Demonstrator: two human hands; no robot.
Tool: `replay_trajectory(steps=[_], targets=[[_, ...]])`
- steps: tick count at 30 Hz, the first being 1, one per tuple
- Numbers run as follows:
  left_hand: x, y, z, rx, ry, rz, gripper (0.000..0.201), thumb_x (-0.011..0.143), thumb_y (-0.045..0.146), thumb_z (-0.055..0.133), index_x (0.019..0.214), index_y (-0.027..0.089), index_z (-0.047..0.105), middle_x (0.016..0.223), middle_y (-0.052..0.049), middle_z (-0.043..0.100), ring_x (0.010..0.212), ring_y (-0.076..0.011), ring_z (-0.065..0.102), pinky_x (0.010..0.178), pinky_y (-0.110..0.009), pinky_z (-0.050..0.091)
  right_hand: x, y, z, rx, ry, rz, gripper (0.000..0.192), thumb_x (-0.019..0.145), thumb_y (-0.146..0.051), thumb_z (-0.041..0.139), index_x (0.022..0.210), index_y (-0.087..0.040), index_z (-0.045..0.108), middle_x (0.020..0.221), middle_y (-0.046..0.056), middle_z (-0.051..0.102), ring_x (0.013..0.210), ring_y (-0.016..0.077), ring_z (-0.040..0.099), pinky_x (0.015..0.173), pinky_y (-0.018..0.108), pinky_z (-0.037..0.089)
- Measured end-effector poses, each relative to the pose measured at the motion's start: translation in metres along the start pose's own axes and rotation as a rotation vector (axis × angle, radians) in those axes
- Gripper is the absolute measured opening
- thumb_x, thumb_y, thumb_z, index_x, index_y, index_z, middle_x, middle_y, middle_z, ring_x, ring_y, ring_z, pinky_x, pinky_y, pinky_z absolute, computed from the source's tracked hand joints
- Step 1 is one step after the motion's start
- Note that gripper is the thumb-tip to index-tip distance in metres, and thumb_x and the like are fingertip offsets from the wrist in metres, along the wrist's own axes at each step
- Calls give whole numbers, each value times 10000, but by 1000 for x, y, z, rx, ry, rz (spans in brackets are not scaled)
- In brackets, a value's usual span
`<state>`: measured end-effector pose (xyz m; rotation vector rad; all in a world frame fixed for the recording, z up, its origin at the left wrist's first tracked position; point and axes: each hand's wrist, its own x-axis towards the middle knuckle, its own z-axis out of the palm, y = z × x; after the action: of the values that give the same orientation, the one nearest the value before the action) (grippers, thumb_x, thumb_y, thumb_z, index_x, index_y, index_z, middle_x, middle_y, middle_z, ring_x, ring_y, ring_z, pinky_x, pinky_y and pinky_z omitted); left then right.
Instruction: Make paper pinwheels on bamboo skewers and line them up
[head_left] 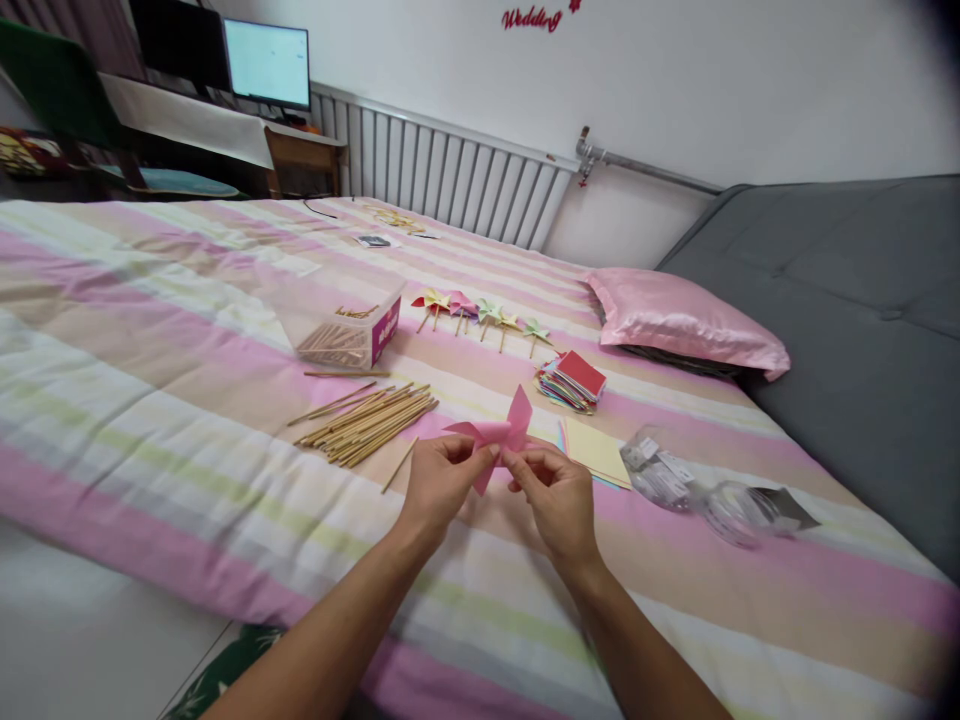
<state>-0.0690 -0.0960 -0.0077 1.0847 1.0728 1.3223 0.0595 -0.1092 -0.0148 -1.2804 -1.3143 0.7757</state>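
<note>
- The left hand (439,478) and right hand (556,497) both pinch a pink paper pinwheel (496,437), held just above the striped bed (150,330).
- The pinwheel looks light, thin and easily creased; it is best held at the folded centre, not the pointed vanes.
- Left of the pinwheel lies a bundle of stiff wooden sticks (371,422); beyond it, a stack of coloured paper squares (571,382) and a row of finished pinwheels (480,312).

pink paper pinwheel (496,437), half-folded, held above striped bed w/ both hands
</note>
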Motion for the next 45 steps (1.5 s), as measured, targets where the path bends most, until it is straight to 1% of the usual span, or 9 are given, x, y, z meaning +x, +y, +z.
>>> replay_trajectory(steps=[5, 8, 11, 13, 16, 19, 23, 33, 45], targets=[[3, 1, -2, -19, 77, -5, 258, 640, 284, 674, 473, 138, 542, 452, 42, 451, 463, -71, 372, 470, -209, 264, 5, -6, -9, 39, -24, 0, 221, 707, -377, 674, 730, -157, 667, 1085, 83, 626, 500, 73, 581, 472, 226, 457], [6, 4, -8, -16, 169, -3, 215, 645, 274, 645, 504, 138, 555, 478, 41, 455, 478, -75, 375, 477, -211, 256, 21, -1, -28, 54, 130, -17, 260, 714, -379, 658, 857, -163, 643, 1026, 91, 657, 509, 93, 599, 463, 221, 442], [9, 6, -12, -8, 223, -30, 169, 635, 261, 620, 530, 139, 569, 489, 42, 456, 487, -80, 380, 480, -213, 247, 40, 17, -48, -117, 204, -27, 302, 741, -384, 608, 931, -149, 626, 863, 80, 687, 590, 151, 647, 523, 246, 477], [10, 7, -12, 6, 238, -47, 158, 628, 254, 607, 527, 142, 560, 477, 48, 438, 480, -78, 363, 470, -213, 228, 50, 34, -55, -390, 96, 4, 274, 778, -346, 534, 939, -153, 644, 852, 79, 699, 690, 174, 670, 617, 274, 506], [10, 6, -11, 37, 256, -43, 165, 624, 239, 593, 506, 147, 524, 468, 55, 409, 470, -71, 332, 461, -212, 203, 56, 57, -52, -508, 2, 23, 237, 720, -246, 565, 909, -169, 686, 821, 69, 716, 719, 188, 670, 698, 298, 503], [9, 5, -9, 57, 258, -28, 194, 631, 228, 578, 481, 153, 479, 460, 59, 385, 460, -65, 308, 455, -213, 190, 54, 68, -42, -592, -78, 9, 232, 690, -224, 584, 889, -210, 702, 833, 46, 719, 762, 192, 658, 743, 302, 483], [7, 5, -7, 55, 227, -33, 174, 635, 223, 573, 494, 150, 501, 462, 55, 388, 461, -66, 312, 454, -213, 197, 51, 70, -35, -682, -136, -36, 164, 725, -244, 559, 788, -226, 710, 860, 40, 700, 797, 190, 623, 773, 302, 443], [7, 4, -8, 50, 201, -41, 139, 632, 230, 576, 524, 149, 543, 472, 48, 431, 458, -75, 345, 454, -215, 222, 52, 68, -33, -723, -260, -76, 196, 787, -286, 495, 728, -206, 663, 764, 28, 677, 703, 168, 588, 637, 252, 400], [7, 5, -8, 55, 208, -53, 122, 628, 238, 584, 547, 146, 581, 474, 44, 459, 454, -81, 367, 453, -215, 228, 51, 69, -33, -707, -203, -38, 205, 778, -220, 458, 803, -213, 661, 809, 19, 697, 743, 171, 624, 691, 256, 426]])
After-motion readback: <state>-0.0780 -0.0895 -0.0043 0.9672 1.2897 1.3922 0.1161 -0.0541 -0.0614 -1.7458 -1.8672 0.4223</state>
